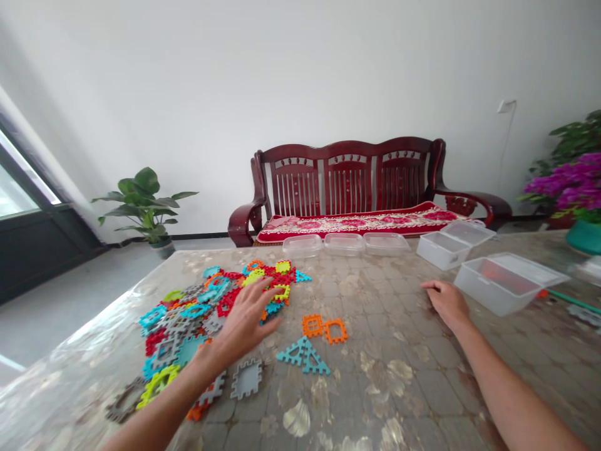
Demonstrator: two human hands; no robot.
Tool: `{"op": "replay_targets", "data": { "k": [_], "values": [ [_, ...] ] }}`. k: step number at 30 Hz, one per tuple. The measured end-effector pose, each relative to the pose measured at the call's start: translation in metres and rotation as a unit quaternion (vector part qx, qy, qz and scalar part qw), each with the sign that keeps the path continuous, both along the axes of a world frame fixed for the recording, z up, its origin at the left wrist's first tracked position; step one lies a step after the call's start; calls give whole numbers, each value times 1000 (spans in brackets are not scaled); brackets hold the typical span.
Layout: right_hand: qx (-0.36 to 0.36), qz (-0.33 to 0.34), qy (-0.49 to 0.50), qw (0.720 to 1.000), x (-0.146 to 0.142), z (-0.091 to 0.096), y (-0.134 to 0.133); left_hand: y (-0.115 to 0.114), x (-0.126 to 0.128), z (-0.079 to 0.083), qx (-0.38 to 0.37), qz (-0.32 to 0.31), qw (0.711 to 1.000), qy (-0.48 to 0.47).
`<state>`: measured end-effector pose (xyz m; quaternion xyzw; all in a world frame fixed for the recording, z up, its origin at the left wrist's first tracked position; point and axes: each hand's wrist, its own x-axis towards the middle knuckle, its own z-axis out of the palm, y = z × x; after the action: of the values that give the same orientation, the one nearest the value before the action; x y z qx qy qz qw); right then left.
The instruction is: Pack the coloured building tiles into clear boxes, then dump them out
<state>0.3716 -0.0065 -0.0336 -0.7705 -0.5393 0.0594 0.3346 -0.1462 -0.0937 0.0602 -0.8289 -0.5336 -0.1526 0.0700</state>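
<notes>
A heap of flat, toothed plastic building tiles (197,313) in red, blue, grey, green and orange covers the left half of the table. My left hand (246,322) hovers over the heap's right edge, fingers stretched out and apart, holding nothing. Just to its right lie two joined orange square tiles (325,328) and a pair of teal triangle tiles (303,356). A grey square tile (246,379) lies near my left wrist. My right hand (446,300) rests palm down on the table, fingers curled loosely, empty, close to a clear plastic box (504,285).
Three clear lids or shallow trays (345,244) line the table's far edge. A second clear box (444,249) with its lid stands at the back right. A red wooden bench (352,188) is behind the table. Potted plants stand left (145,203) and right (575,181).
</notes>
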Motion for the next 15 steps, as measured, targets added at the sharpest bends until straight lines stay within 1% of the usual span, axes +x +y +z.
{"op": "replay_targets", "data": {
  "k": [1,3,4,6,8,12,15],
  "values": [
    [3,0,4,1000,0,-1,0,-6,14,-4,-36,-61,997,11],
    [14,1,8,1000,1,-2,1,-19,40,-14,-103,-166,980,36],
    [21,4,9,1000,2,-2,1,-23,51,-18,-131,-191,972,47],
    [27,12,10,1000,2,-3,1,-27,66,-24,-161,-193,966,65],
    [23,15,9,1000,2,-2,1,-25,72,-27,-161,-174,969,74],
    [11,15,3,1000,2,-1,0,-13,66,-32,-97,-155,981,68],
    [12,13,-3,1000,2,-2,1,-8,60,-35,-55,-148,983,91]
  ]
}}
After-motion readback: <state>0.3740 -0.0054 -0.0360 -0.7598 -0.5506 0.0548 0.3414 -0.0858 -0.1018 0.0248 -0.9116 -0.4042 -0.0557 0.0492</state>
